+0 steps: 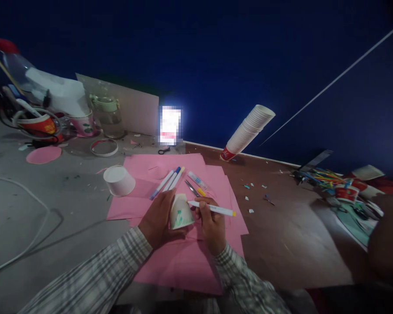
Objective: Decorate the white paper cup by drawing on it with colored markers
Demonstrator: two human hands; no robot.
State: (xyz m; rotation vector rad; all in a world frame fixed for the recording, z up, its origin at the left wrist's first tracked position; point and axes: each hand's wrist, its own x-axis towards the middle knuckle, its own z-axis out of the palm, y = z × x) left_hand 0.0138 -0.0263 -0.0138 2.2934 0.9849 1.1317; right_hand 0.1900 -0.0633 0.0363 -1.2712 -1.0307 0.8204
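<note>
My left hand is wrapped round a white paper cup with green drawing on its side; the cup is tilted above the pink paper. In my right hand is a white marker with a yellow end, its tip at the cup's upper right side. Just beyond my hands lie several capped markers, small scissors, a yellow cap and a glue tube. To the left, a plain white paper cup stands upside down at the paper's edge.
A tall leaning stack of paper cups stands by the wall. At left are a glass jar, a lid ring and a cable. Paper scraps dot the brown table. Clutter fills the right side, beside another person's arm.
</note>
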